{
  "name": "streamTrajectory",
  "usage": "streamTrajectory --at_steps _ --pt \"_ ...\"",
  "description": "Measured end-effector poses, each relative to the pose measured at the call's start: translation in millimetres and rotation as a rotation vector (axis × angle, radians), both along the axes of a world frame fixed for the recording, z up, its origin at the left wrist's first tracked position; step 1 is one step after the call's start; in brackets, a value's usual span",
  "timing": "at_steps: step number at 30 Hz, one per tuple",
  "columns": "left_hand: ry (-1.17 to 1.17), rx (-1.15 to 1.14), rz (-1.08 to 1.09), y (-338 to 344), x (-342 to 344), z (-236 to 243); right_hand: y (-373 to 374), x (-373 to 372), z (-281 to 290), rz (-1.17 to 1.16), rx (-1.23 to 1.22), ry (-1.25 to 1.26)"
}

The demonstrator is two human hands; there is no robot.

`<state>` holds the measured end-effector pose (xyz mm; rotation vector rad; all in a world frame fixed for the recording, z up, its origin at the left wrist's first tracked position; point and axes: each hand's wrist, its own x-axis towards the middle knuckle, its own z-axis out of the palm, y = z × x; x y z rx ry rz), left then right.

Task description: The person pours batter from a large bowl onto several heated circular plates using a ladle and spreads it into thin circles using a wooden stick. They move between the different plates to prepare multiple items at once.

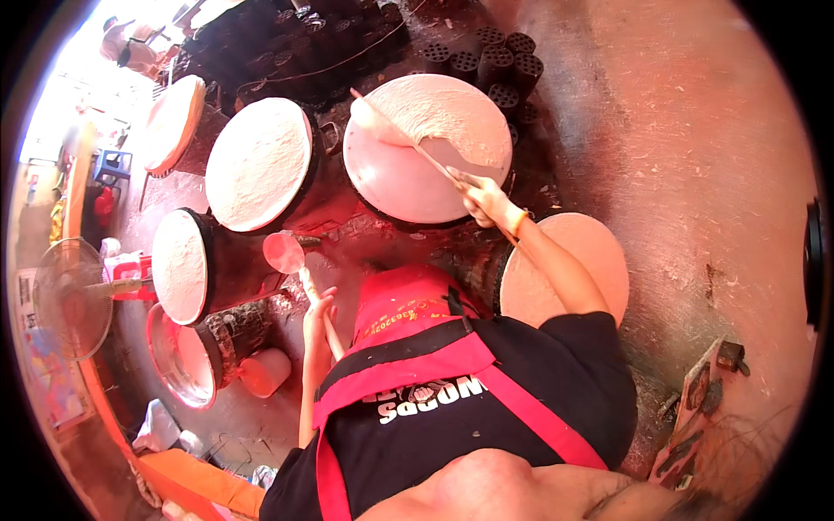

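Note:
My right hand (pixel 482 201) is closed round a long thin wooden stick (pixel 434 165), which slants over the large round griddle (pixel 413 187) ahead of me. A pale thin flap (pixel 380 124) lies along the stick's far part; whether it is batter sheet or a blade I cannot tell. Pale, rough batter (pixel 452 100) covers the griddle's far side, beside a grey patch. Lower on the left, my left hand (pixel 320 308) grips the wooden handle of a ladle (pixel 284 252). Its round bowl points away from me, apart from the griddles.
Several more batter-covered round griddles stand around: one (pixel 261 165) to the left, another (pixel 181 265) nearer, and one (pixel 565 269) under my right forearm. A metal basin (pixel 182 356) sits lower left, with a fan (pixel 76 298) beyond. Black perforated briquettes (pixel 495 65) stand at the back.

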<state>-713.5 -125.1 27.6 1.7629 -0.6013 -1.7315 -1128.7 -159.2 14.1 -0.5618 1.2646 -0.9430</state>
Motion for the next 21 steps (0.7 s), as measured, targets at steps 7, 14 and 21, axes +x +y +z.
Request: streamTrajectory --at_steps 7,14,21 --pt "-0.019 0.075 -0.011 25.6 14.6 2.3 -34.7 -39.4 -6.5 -0.199 -0.003 0.095" --pt "-0.025 0.043 -0.108 -3.4 20.4 11.6 57.7 -9.7 -1.0 0.040 0.046 -0.056" --pt "-0.040 -0.054 -0.518 -77.1 22.7 18.7 86.8 66.6 -28.8 -0.294 0.002 0.064"
